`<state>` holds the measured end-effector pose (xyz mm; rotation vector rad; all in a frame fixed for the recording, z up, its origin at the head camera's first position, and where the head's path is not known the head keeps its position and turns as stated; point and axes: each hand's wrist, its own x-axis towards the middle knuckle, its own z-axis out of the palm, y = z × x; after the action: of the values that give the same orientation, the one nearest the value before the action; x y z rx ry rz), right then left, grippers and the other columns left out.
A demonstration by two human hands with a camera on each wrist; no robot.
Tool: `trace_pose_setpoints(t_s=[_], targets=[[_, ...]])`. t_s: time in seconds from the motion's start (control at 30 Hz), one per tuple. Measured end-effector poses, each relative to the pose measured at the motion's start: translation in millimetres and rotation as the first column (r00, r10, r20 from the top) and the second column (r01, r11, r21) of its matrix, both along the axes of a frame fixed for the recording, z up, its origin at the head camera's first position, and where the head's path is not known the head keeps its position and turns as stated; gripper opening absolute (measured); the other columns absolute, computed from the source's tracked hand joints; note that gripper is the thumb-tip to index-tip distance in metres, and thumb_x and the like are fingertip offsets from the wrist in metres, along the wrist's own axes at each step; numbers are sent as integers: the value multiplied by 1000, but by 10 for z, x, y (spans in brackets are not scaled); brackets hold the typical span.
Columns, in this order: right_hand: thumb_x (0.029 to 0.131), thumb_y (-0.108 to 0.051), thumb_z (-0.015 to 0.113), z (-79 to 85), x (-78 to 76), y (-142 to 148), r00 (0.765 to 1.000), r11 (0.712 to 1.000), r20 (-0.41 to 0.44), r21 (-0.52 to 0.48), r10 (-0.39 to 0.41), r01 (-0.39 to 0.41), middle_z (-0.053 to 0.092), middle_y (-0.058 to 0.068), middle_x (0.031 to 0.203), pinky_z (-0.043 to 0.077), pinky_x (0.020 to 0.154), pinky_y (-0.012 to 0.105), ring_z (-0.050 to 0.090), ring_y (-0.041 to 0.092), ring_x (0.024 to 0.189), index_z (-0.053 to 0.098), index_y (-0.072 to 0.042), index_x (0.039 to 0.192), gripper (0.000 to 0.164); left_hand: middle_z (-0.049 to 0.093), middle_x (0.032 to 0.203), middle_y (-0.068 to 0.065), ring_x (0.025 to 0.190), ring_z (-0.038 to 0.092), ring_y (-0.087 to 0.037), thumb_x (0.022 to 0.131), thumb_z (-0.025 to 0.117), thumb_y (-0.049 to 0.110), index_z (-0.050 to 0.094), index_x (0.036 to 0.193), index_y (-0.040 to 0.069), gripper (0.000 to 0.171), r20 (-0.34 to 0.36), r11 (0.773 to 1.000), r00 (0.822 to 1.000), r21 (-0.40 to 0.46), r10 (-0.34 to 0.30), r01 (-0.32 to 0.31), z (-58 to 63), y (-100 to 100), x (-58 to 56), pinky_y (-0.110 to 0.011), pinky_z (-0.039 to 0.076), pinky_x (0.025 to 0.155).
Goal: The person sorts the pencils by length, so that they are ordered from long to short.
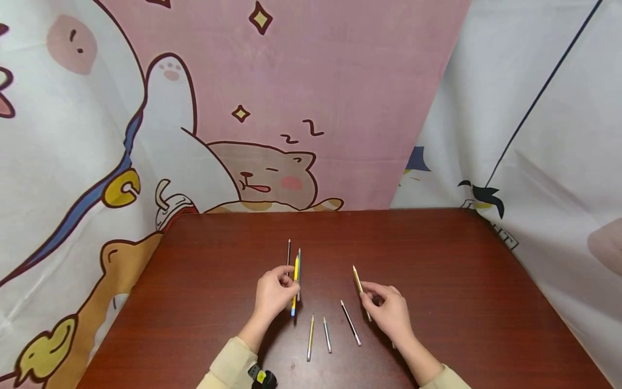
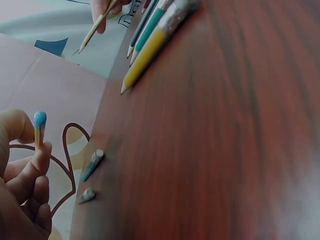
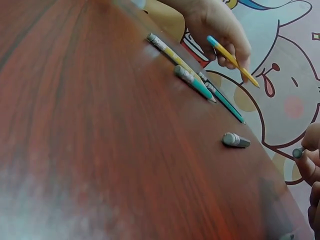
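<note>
My left hand pinches a yellow pencil between thumb and fingers, its point away from me. In the left wrist view its rounded blue end rises above the fingertips. Beyond that hand lie a dark pencil and a green pencil, partly covered by the hand and the yellow pencil. To the right, my right hand holds a gold-coloured pencil, tip pointing away. Its grey end shows at the fingers in the right wrist view.
Between the hands, nearer me, lie a gold pencil, a short green pencil and a dark pencil, spaced apart. A pencil end peeks out by the right wrist. Patterned cloth hangs behind the brown table.
</note>
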<state>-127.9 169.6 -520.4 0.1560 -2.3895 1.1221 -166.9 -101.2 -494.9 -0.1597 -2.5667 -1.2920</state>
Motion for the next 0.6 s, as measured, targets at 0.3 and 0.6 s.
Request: trace_pose_setpoints(t_s=[0.3,0.6], targets=[[73,-1,79,39,-59,-108,1000,1000,-11,-5,0,0,59,-16,68,41,57,25,54,16,65,78,-9,91,20,56,59,17,70,56,-14,69,74,15,77,94,12,26,-78,994,995,-83,60,-67,-63,219,-124,-32,45,66],[74,-3,79,37,-131,-143,1000,1000,-9,-20,-20,19,60,-15,67,41,57,25,54,14,64,78,-9,90,18,54,57,20,78,59,-19,70,73,19,77,94,14,25,-91,986,993,-139,79,-91,-142,372,-215,-42,43,80]])
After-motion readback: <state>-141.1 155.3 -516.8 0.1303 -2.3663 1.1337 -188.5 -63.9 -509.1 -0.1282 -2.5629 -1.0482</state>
